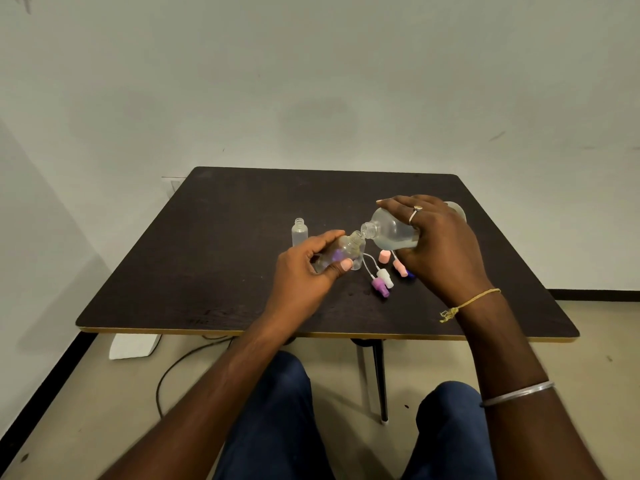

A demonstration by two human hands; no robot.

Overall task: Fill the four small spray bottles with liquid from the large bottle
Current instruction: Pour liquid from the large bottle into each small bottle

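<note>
Over mid-table, the right hand (440, 244) grips the large bottle (391, 230), tipped into the small bottle (341, 252) the left hand (308, 268) grips; filling seems unfinished.

Dark table (242, 271) with a pale edge trim stands against a plain white wall (311, 81). Beige floor (104, 393) is bordered by a black skirting strip (45, 384). A black cable (157, 393) and a white block (133, 346) lie under the table's left side. One thin dark table leg (379, 379) is visible.

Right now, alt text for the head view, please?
The right hand tips the large bottle so its mouth meets the neck of a small spray bottle held tilted in the left hand, above a dark table. One uncapped small bottle stands to its left; pink, white and purple spray caps lie loose nearby.
</note>
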